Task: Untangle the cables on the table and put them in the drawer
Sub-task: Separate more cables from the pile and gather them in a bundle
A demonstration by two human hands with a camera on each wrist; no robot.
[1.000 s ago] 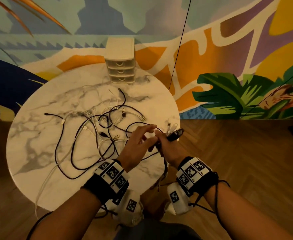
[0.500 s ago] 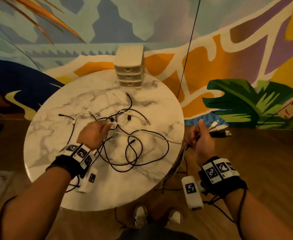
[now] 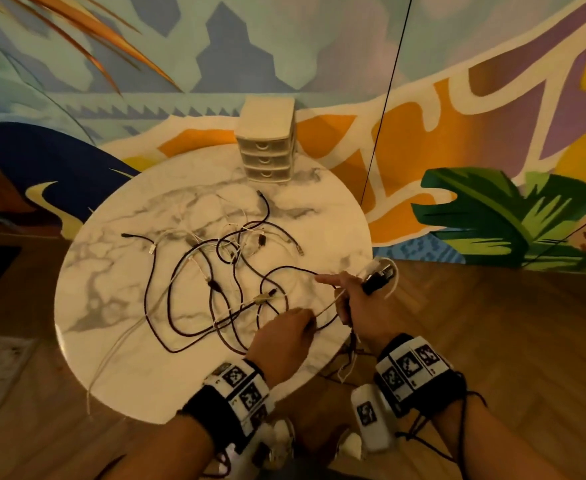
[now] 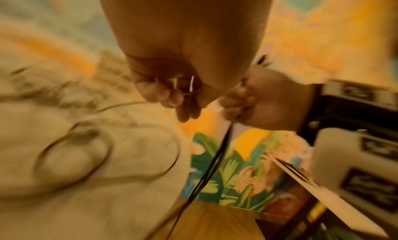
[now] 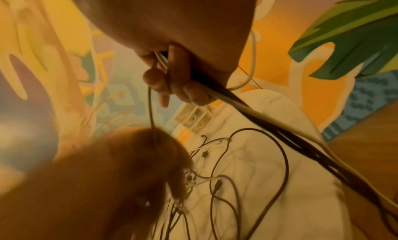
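Observation:
A tangle of black and white cables (image 3: 222, 275) lies spread over the middle of the round marble table (image 3: 118, 271). At the table's right edge my right hand (image 3: 348, 296) grips a bundle of black and white cables (image 5: 241, 105). Their plugs (image 3: 379, 277) stick out above the fist, the rest hangs past the rim, and the index finger points left. Just left of it my left hand (image 3: 305, 323) pinches a thin white cable (image 3: 327, 306) that runs up into the right fist. The small three-drawer unit (image 3: 267, 150) stands at the far edge with all its drawers closed.
A painted mural wall rises behind the table, with a thin black cord (image 3: 385, 98) hanging in front of it. Wooden floor (image 3: 492, 341) surrounds the table. One white cable end (image 3: 111, 355) trails over the table's near left rim. My shoes (image 3: 350, 445) show below.
My left hand has left the tangle's left side and come across to the right hand, now pinching the white cable. My right hand has come back in from beyond the table's edge.

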